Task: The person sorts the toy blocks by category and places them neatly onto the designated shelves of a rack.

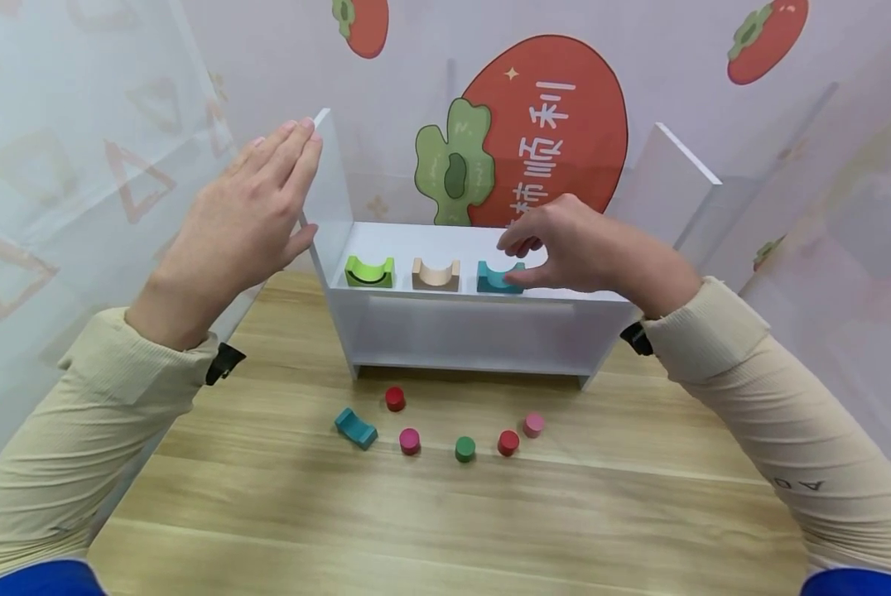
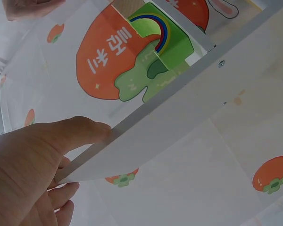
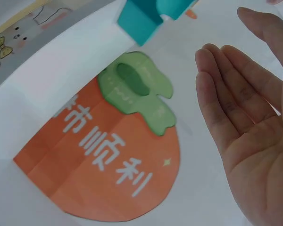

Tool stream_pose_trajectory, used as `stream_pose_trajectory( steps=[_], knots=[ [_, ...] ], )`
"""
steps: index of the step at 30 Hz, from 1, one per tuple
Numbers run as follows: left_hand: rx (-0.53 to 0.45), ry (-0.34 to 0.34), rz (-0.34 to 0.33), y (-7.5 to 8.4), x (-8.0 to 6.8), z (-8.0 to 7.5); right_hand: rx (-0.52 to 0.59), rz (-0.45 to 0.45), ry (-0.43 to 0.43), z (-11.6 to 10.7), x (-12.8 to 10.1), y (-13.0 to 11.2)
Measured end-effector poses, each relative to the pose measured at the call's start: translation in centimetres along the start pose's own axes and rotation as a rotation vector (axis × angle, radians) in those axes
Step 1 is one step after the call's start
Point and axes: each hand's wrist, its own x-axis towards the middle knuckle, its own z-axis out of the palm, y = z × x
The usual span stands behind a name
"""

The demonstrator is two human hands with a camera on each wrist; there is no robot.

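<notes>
My left hand (image 1: 248, 211) holds the left side panel of a white shelf (image 1: 460, 331); in the left wrist view the thumb (image 2: 85, 131) lies on one side of the panel edge and fingers show on the other. Over the shelf's right part, my right hand (image 1: 575, 248) is empty, thumb and fingers apart. Behind its thumb in the head view is a teal arch block (image 1: 490, 281), which the right wrist view shows apart from the hand. A natural wood arch block (image 1: 435, 281) and a green arch block (image 1: 369, 277) stand left of it, hollows up.
On the wooden table (image 1: 445, 530) before the shelf lie another teal arch block (image 1: 356, 429) and several small cylinders, among them a green cylinder (image 1: 464, 449) and a red cylinder (image 1: 395, 399). The shelf's right side panel (image 1: 669, 182) rises beyond my right wrist.
</notes>
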Motion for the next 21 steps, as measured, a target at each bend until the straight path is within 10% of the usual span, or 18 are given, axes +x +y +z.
stream_pose_trajectory(
  steps=[11, 21],
  knots=[
    [0.007, -0.016, -0.001, 0.0, 0.1, -0.2, 0.039, -0.185, -0.086, 4.1, 0.6, -4.0],
    [0.01, -0.006, 0.003, 0.1, -0.1, -0.1, 0.115, -0.144, -0.225, 9.8, 1.8, -6.3]
  ],
)
